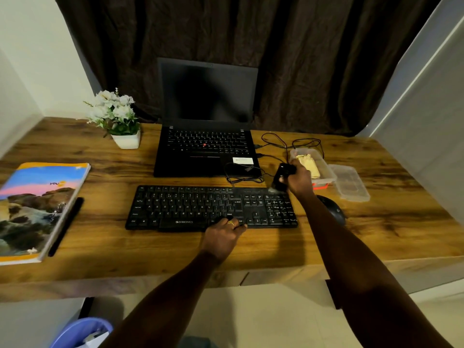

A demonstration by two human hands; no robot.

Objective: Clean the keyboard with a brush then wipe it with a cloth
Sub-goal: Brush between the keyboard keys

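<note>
Two grips: my right grip (298, 180) is curled round the brush (282, 177). My left grip (222, 234) rests with relaxed fingers on the near edge of the keyboard (200, 207), just right of the space bar, pinching nothing.
Brush: black and held steeply, its top leaning away from me. Its bristle end is down at the keyboard's far right corner, by the number pad. The bristles are blurred, so I cannot tell whether they touch the keys.
Keyboard: flat on the desk (105, 249), just in front of the laptop (206, 156), with its long axis running left to right across me.
Relation that matters: nearly all of the keyboard lies to the left of the brush and toward me. I judge the strokes should run leftward along the rows, working row by row toward my body.
Nearer grip: the right one is already at the work. The left one seems placed to keep the keyboard from sliding.
Cloth (310, 164): pale and folded, in the open clear box (326, 172) just beyond my right grip, with the lid (350, 183) beside it.
Stage: brushing looks barely begun, and wiping is not yet done.
Hazard: the cables (241, 177) lie just past the keyboard's far edge and could snag the bristles. The mouse (331, 208) sits close beside my right forearm.
</note>
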